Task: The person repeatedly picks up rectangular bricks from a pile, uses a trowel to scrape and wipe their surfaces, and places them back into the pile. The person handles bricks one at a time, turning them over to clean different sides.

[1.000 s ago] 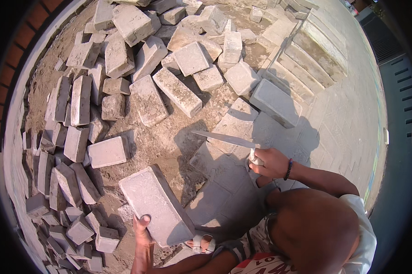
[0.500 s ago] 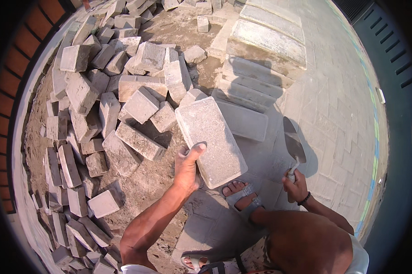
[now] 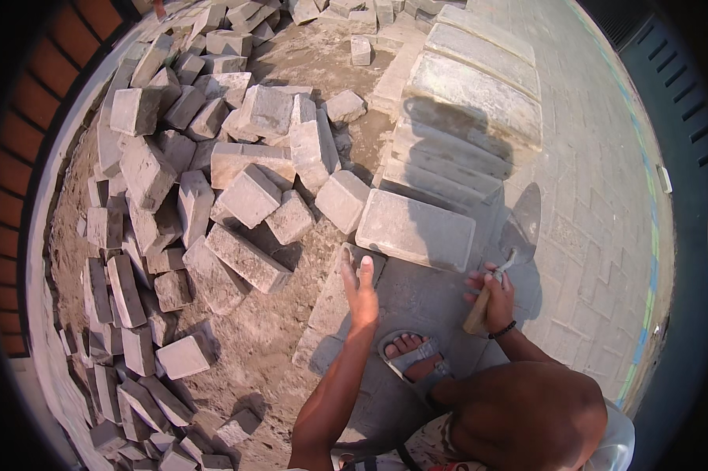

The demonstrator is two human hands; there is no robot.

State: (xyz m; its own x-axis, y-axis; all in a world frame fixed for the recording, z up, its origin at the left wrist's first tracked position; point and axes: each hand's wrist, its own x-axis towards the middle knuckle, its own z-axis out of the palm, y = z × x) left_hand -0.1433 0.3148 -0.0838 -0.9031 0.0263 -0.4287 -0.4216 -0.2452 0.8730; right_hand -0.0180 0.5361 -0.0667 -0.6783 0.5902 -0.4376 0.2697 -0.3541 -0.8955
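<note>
My left hand [image 3: 360, 297] is open and holds nothing, thumb and fingers pointing up, just below the nearest grey paving block [image 3: 415, 229]. This block lies at the near end of a row of blocks [image 3: 448, 161], partly in shadow. To the right, my right hand [image 3: 498, 304] holds a trowel [image 3: 523, 216] loosely by its wooden handle, some fingers spread. The trowel's grey pointed blade extends away from me over the paving, and its handle end points back toward my left.
A jumbled heap of loose paving blocks [image 3: 248, 192] covers bare soil on the left. Laid paving [image 3: 582, 228] stretches along the right, beside a blue-green gate [image 3: 676, 102]. My sandalled foot [image 3: 411, 359] stands close below my hands. An orange-brown slatted fence [image 3: 28, 125] borders the far left.
My left hand has let go of the paving block it held, and a block now lies at the row's near end. My right hand has loosened its fingers around the trowel. The view has shifted slightly.
</note>
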